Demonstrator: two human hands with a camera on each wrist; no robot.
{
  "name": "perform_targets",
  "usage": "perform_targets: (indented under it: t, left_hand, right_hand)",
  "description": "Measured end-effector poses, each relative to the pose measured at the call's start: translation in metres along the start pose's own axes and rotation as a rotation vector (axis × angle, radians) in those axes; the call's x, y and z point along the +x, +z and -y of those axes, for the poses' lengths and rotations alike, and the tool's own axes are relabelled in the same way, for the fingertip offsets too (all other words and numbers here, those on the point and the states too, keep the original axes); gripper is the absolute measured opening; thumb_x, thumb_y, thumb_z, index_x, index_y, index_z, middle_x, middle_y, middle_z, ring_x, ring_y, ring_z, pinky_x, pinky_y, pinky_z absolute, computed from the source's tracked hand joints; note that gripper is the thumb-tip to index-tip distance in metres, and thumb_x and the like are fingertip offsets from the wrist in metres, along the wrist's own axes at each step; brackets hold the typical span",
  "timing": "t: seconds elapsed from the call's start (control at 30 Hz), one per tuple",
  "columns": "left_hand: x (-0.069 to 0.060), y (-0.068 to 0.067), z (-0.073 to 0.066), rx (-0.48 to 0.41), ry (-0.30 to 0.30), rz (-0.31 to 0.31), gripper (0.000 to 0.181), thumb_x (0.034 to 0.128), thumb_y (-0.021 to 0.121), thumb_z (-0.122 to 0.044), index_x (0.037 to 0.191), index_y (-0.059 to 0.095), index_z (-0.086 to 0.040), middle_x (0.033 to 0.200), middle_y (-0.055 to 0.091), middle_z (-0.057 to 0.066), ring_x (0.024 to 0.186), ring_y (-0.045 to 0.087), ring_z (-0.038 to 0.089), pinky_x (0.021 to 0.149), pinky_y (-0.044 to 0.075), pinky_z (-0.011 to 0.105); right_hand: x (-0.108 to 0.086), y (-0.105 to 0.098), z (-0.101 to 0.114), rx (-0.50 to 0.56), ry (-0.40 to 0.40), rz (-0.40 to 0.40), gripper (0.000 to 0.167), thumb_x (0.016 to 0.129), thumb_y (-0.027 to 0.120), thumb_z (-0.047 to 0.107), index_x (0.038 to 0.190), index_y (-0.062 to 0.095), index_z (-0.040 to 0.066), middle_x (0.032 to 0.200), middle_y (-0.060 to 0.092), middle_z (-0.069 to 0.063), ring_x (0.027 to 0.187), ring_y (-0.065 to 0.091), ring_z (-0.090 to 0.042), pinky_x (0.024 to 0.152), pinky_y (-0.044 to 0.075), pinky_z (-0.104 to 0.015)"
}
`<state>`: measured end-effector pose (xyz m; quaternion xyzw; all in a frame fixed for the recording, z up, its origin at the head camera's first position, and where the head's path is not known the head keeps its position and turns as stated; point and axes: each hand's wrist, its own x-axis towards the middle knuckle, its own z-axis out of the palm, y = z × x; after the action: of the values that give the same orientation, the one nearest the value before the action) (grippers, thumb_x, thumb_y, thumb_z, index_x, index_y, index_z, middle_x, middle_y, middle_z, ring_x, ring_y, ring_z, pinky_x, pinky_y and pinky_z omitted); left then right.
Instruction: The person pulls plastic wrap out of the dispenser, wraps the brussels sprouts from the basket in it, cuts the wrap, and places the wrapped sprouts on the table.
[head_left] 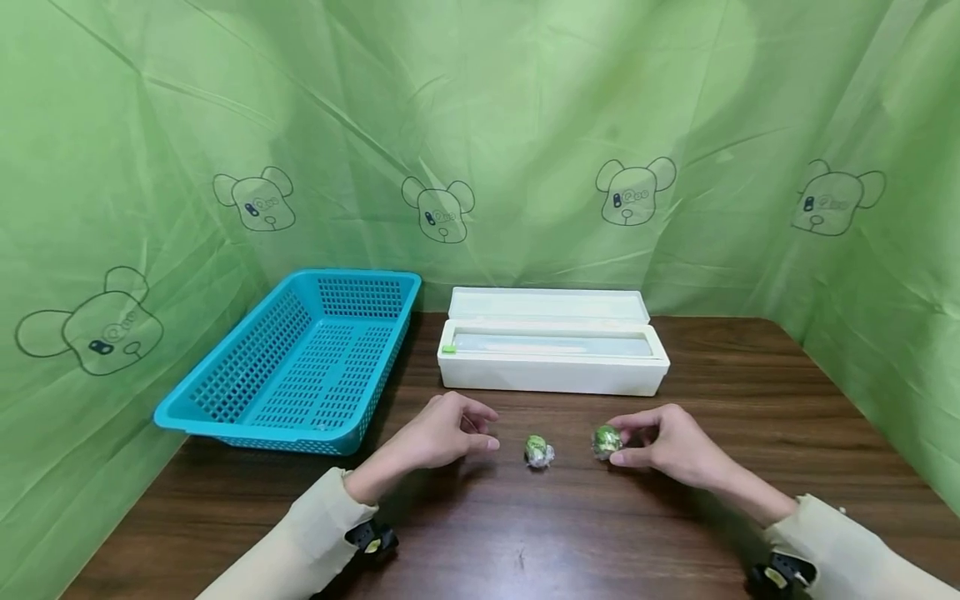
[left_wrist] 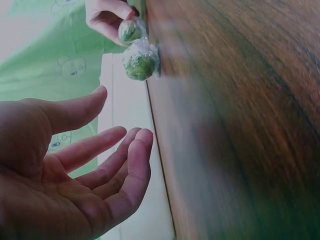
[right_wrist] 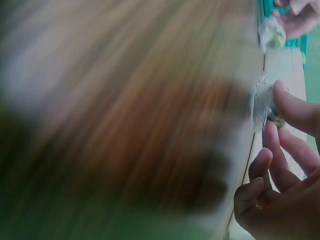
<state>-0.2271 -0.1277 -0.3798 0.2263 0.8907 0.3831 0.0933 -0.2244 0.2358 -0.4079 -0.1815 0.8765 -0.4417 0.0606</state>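
Observation:
Two small, round green vegetables, like Brussels sprouts, are each wrapped in clear cling film. One wrapped sprout point(head_left: 537, 451) rests on the table between the hands; in the left wrist view this wrapped sprout point(left_wrist: 140, 65) lies beyond the left fingertips. My left hand point(head_left: 450, 433) hovers to its left, fingers loosely bent and holding nothing. With thumb and fingertips, my right hand point(head_left: 671, 443) pinches the other wrapped sprout point(head_left: 606, 442). Crumpled film point(right_wrist: 261, 102) sticks out past the right thumb in the right wrist view, and the fingers partly hide that sprout.
A white cling film dispenser box point(head_left: 555, 375) with its lid raised stands behind the sprouts. To the left is a blue perforated plastic basket point(head_left: 397, 358). A green curtain point(head_left: 525, 100) hangs along the back and sides of the brown wooden table point(head_left: 525, 542).

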Motion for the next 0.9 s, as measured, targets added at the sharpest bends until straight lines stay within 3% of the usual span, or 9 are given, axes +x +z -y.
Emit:
perform_targets:
  t: [0.23,0.9]
  left_hand:
    - [0.002,0.0,-0.001,0.004,0.009,0.008,0.034,0.091,0.084,-0.013,0.121,0.076,0.001,0.09,0.073,-0.003,0.082,0.068,0.012,0.075,0.055,0.03]
    - [0.002,-0.001,-0.002,0.002,0.019,0.01,0.03,0.0903,0.083,-0.008,0.119,0.076,0.0,0.09,0.073,-0.002,0.082,0.069,0.012,0.075,0.055,0.03]
  right_hand:
    - [0.007,0.016,0.01,0.021,-0.011,0.014,0.05,0.078,0.095,0.019,0.12,0.077,-0.001,0.089,0.071,-0.003,0.067,0.051,-0.009,0.058,0.042,-0.023]
    - [0.01,0.019,0.009,-0.008,-0.06,0.028,0.058,0.074,0.097,0.016,0.124,0.075,-0.001,0.088,0.068,-0.002,0.068,0.052,-0.01,0.06,0.043,-0.025]
